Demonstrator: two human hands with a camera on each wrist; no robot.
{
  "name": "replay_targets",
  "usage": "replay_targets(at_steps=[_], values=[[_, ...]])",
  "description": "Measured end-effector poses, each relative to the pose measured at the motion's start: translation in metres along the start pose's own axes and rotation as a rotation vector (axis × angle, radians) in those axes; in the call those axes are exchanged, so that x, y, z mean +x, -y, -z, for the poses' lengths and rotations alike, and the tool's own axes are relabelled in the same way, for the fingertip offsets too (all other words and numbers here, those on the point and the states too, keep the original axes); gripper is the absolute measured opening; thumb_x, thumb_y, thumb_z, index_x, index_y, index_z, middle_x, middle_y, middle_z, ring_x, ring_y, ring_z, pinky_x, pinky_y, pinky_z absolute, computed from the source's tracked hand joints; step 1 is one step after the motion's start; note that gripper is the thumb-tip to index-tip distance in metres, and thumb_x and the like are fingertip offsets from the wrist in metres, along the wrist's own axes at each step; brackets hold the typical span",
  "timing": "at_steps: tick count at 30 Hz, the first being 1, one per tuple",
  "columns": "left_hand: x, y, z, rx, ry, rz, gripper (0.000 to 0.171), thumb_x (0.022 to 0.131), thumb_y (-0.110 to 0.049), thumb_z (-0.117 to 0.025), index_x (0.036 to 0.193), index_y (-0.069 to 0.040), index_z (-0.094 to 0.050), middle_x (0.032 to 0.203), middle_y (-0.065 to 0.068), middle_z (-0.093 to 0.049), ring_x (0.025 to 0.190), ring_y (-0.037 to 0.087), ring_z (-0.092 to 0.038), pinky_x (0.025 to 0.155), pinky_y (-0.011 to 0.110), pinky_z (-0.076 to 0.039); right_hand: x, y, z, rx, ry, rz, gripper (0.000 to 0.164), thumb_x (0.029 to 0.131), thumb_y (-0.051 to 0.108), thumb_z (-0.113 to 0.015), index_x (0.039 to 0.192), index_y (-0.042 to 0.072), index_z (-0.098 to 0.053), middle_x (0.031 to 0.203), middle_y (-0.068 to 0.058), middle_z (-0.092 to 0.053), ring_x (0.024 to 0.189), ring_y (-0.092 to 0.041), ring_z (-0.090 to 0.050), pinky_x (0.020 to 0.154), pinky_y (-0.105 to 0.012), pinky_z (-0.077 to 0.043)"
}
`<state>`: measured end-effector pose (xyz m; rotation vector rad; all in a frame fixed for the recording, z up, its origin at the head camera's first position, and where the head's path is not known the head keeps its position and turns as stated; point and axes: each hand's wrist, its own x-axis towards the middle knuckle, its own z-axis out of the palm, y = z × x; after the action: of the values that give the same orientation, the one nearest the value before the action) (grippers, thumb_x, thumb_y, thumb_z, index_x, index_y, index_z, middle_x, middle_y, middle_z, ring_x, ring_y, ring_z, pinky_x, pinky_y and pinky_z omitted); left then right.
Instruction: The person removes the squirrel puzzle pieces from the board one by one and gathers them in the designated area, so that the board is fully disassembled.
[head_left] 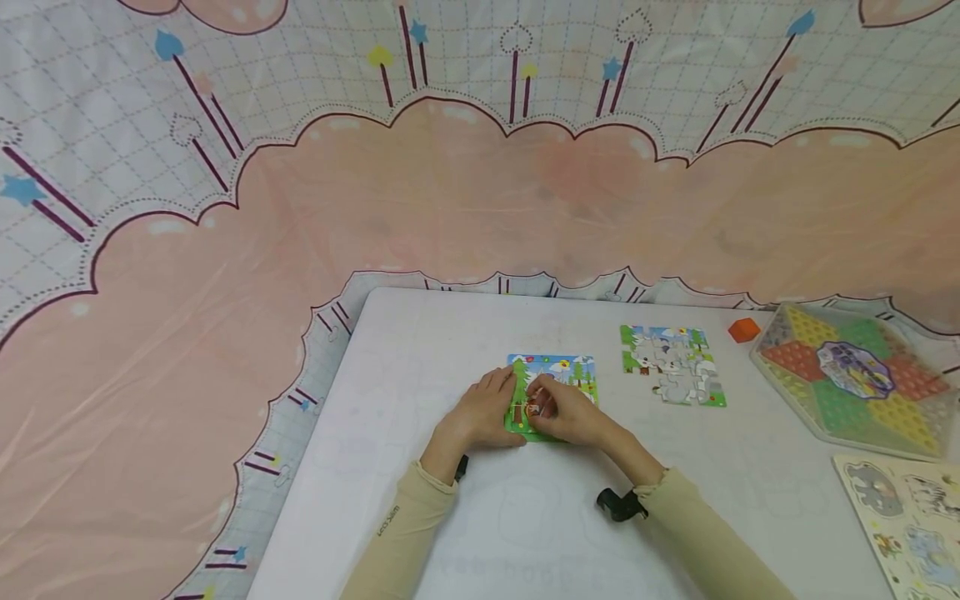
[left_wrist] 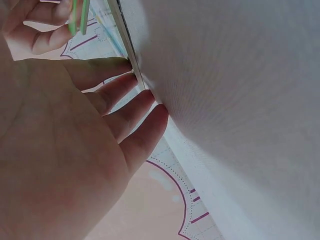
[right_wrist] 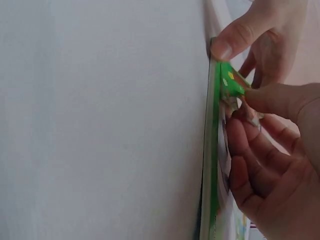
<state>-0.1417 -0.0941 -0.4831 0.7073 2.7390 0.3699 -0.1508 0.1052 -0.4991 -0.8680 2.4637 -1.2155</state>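
A jigsaw puzzle board [head_left: 551, 365] with a green border and a picture of trees and sky lies flat on the white table. My left hand [head_left: 480, 414] rests at its left edge. In the left wrist view, the fairly straight fingers [left_wrist: 142, 120] touch the board's side. Over the board's lower left part, my right hand [head_left: 576, 414] pinches a puzzle piece [right_wrist: 231, 84] between thumb and fingertips. That piece is green with a small yellow mark, and it is tilted at the board's face. Fingers cover much of the board's picture.
Right of the board lies a partly assembled puzzle [head_left: 686, 375] of grey animals. An orange block [head_left: 744, 331] sits beside a clear octagonal box [head_left: 832, 433] of coloured pieces. A wooden animal board [head_left: 896, 521] lies at the right edge. Patterned cloth [head_left: 525, 200] hangs behind the table.
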Motion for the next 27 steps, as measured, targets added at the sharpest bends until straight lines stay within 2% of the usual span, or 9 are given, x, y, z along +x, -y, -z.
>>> replay_targets(at_steps=[5, 9, 15, 22, 27], values=[[0.001, 0.001, -0.001, 0.006, 0.007, 0.004, 0.101, 0.078, -0.047, -0.08, 0.152, 0.001, -0.031, 0.159, 0.015, -0.025, 0.146, 0.03, -0.025, 0.112, 0.046, -0.033, 0.0, -0.003, -0.003, 0.126, -0.025, 0.044, 0.021, 0.096, 0.005, -0.062, 0.115, -0.002, -0.057, 0.089, -0.009, -0.064, 0.07, -0.015, -0.061, 0.064, -0.026, -0.052], [0.002, 0.002, -0.002, 0.0, 0.009, 0.007, 0.101, 0.079, -0.048, -0.079, 0.153, 0.0, -0.03, 0.16, 0.014, -0.024, 0.146, 0.03, -0.024, 0.113, 0.046, -0.032, 0.0, -0.004, -0.003, 0.152, -0.042, 0.034, 0.02, 0.096, 0.004, -0.06, 0.115, -0.001, -0.058, 0.091, -0.011, -0.064, 0.069, -0.016, -0.062, 0.062, -0.026, -0.051], [0.002, 0.001, -0.001, 0.003, 0.007, 0.003, 0.101, 0.079, -0.048, -0.078, 0.152, 0.002, -0.03, 0.159, 0.015, -0.024, 0.146, 0.031, -0.024, 0.112, 0.045, -0.032, -0.004, -0.004, 0.008, 0.117, -0.099, -0.044, 0.02, 0.095, 0.002, -0.062, 0.114, 0.0, -0.061, 0.094, -0.009, -0.064, 0.068, -0.012, -0.059, 0.06, -0.025, -0.049], [0.003, 0.001, -0.002, -0.005, 0.008, 0.006, 0.101, 0.078, -0.048, -0.078, 0.152, 0.002, -0.03, 0.159, 0.016, -0.025, 0.146, 0.031, -0.025, 0.113, 0.045, -0.032, -0.016, -0.017, 0.032, 0.054, -0.163, -0.111, 0.025, 0.094, 0.003, -0.065, 0.118, -0.003, -0.063, 0.091, -0.009, -0.065, 0.065, -0.013, -0.057, 0.053, -0.025, -0.046], [0.003, 0.002, -0.003, -0.005, 0.009, 0.01, 0.101, 0.078, -0.047, -0.079, 0.152, 0.002, -0.03, 0.159, 0.016, -0.025, 0.146, 0.031, -0.024, 0.113, 0.044, -0.031, -0.027, -0.027, 0.052, 0.027, -0.206, -0.179, 0.026, 0.093, 0.003, -0.066, 0.118, -0.004, -0.065, 0.093, -0.011, -0.066, 0.069, -0.016, -0.06, 0.057, -0.025, -0.047]])
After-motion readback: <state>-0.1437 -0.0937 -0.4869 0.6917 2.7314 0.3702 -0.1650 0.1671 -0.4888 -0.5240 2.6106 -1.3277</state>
